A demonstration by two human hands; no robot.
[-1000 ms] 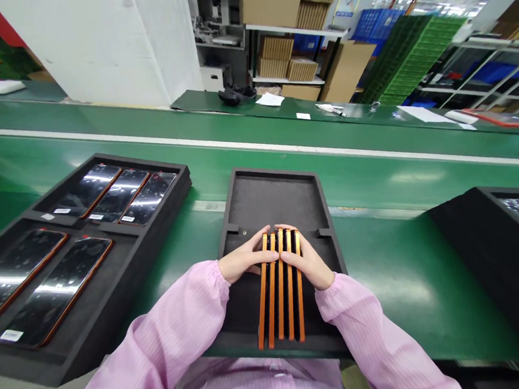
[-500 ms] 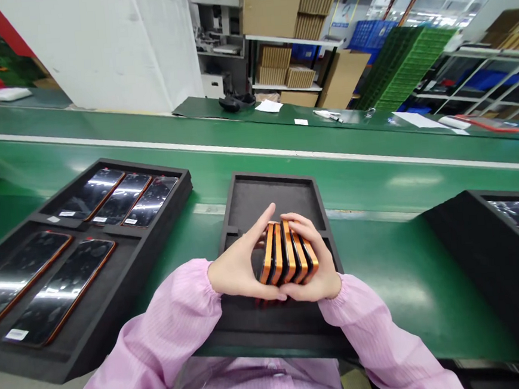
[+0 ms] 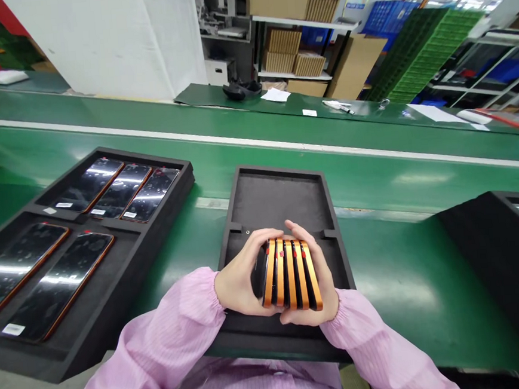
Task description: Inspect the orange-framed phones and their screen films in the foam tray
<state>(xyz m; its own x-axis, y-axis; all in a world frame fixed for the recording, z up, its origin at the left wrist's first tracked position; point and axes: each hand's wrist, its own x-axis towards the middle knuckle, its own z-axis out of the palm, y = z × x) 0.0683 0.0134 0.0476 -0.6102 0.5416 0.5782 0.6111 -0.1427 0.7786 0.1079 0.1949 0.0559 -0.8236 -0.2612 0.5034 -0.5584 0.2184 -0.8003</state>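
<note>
Left hand [image 3: 239, 283] and right hand [image 3: 323, 273] are both hugging a row of five orange-edged smartphones [image 3: 290, 276], over the middle black foam tray [image 3: 280, 199] on the green desk [image 3: 395, 262]. Left tray's [image 3: 126, 277] got more phones [image 3: 75, 284].

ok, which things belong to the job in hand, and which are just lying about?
Apparently the job:
five orange-edged phones, between left hand and right hand
black tray beneath
left tray, likely
right tray, likely

Apparently just lying about:
white paper
cardboard boxes
green stack
</note>
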